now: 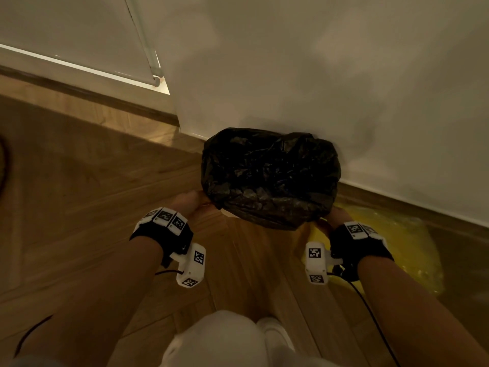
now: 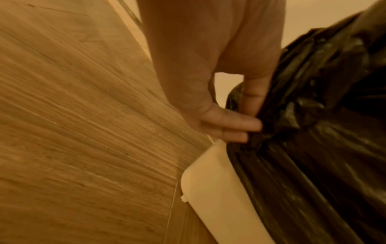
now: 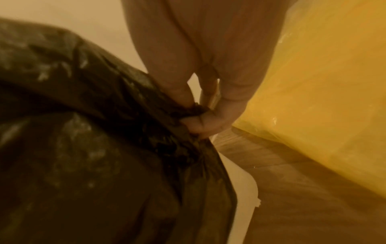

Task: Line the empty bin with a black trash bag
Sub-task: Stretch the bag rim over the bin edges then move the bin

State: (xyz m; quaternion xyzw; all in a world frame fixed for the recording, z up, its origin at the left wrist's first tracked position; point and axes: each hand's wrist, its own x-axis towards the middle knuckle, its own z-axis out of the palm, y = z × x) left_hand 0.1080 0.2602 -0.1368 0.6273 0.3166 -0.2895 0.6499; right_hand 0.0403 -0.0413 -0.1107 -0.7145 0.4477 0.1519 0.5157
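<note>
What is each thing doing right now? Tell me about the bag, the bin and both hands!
Black trash bag: opened out, pulled over the bin's top, crinkled.
Bin: standing on the wood floor by the wall, its top covered by the bag, pale side showing below.
Left hand: gripping the bag's edge at the near left.
Right hand: pinching bunched bag edge at the near right.
Yellow bag: lying on the floor beside the bin.

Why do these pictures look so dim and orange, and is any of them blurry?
Head view: warm, low light; the black bag is a dark mass with faint sheen, and its shadow falls on the wall. Left wrist view: the floor smears into streaks from motion. Right wrist view: soft all over; the yellow bag glows, the right hand is fuzzy.
</note>
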